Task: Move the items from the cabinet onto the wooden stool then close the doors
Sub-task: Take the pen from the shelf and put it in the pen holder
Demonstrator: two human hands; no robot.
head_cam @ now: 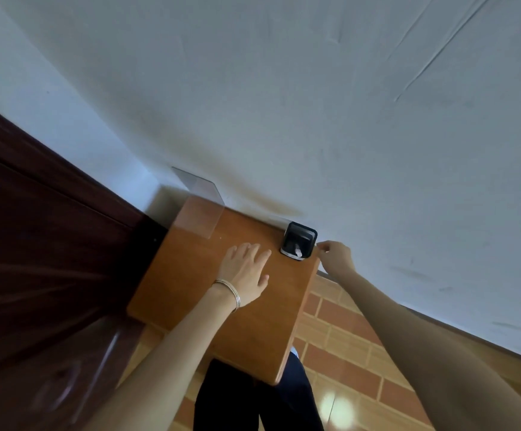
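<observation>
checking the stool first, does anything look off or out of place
The black box sits at the far right corner of the stool, close to the edge, beside the right hand. The clear plastic stand seems to overhang the far left corner. Nothing spilled or broken shows.

Both arms extended forward, hands apart.
Left hand (pixel 246 272): palm down, fingers straight and spread. Right hand (pixel 335 258): fingers curled, thumb and forefinger tips close together.
</observation>
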